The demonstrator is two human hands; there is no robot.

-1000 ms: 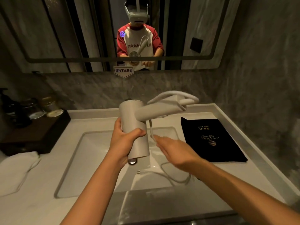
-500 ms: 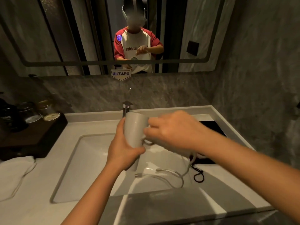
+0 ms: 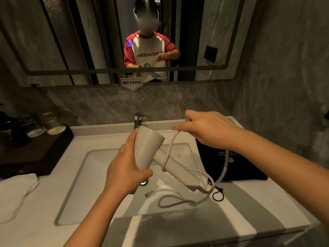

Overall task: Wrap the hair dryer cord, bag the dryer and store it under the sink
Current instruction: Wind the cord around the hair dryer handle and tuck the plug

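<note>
A white hair dryer (image 3: 151,152) hangs over the sink basin (image 3: 99,184), its barrel gripped in my left hand (image 3: 124,170) and its handle pointing down to the right. My right hand (image 3: 208,129) is raised above the handle and pinches the white cord (image 3: 170,148). One turn of cord lies around the top of the handle. The rest of the cord loops down into the basin, where the plug (image 3: 147,193) rests. A flat black drawstring bag (image 3: 229,163) lies on the counter to the right, partly behind my right forearm.
A chrome faucet (image 3: 138,120) stands behind the dryer. A dark wooden tray (image 3: 35,150) with jars sits at the back left, and a white cloth (image 3: 16,195) lies in front of it. The mirror (image 3: 71,41) reflects a person. A grey wall closes the right side.
My right hand has carried the cord from below the dryer, over the handle and up to the right, leaving a turn around it. The dryer's handle has swung down to the right.
</note>
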